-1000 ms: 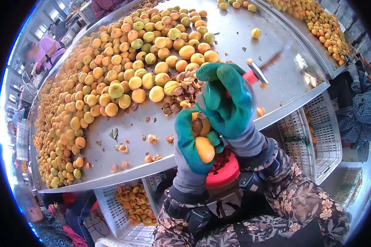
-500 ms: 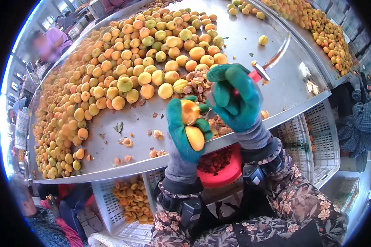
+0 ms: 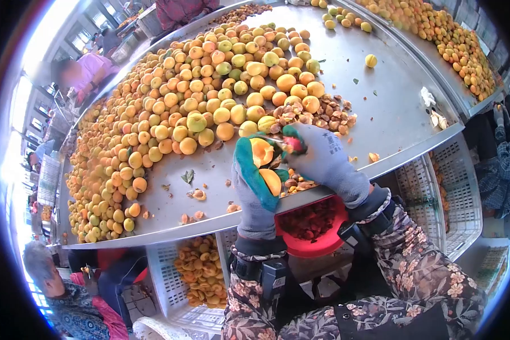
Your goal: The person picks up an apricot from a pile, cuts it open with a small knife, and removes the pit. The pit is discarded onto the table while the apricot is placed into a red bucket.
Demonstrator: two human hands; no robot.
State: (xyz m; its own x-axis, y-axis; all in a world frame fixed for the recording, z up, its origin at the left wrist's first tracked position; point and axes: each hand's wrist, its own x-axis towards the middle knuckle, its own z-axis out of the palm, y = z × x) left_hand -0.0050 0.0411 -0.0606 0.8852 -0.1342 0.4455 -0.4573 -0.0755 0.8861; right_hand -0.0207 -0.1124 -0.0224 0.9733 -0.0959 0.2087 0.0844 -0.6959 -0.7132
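My left hand [image 3: 248, 178], in a green and grey glove, is closed around apricot pieces at the metal table's front edge. One apricot half [image 3: 262, 152] shows its cut, hollow side; a second orange piece [image 3: 270, 181] lies below it in the palm. Beside it, my gloved right hand [image 3: 326, 161] is wrapped round the red handle [image 3: 293, 144] of a knife. Its blade, partly hidden, points left toward the upper apricot half. Brown apricot stones [image 3: 328, 118] lie heaped just beyond my hands.
Whole apricots [image 3: 170, 113] cover much of the metal table [image 3: 379, 96]. Under its edge stand a red basin [image 3: 309, 246] with dark stones and a white crate [image 3: 170, 283] holding apricot halves. More white crates [image 3: 462, 192] are at right. Other people sit at left.
My right hand has turned over and come down to my left hand, swinging the knife from pointing up and right to pointing left at the apricot. The whole view has shifted slightly.
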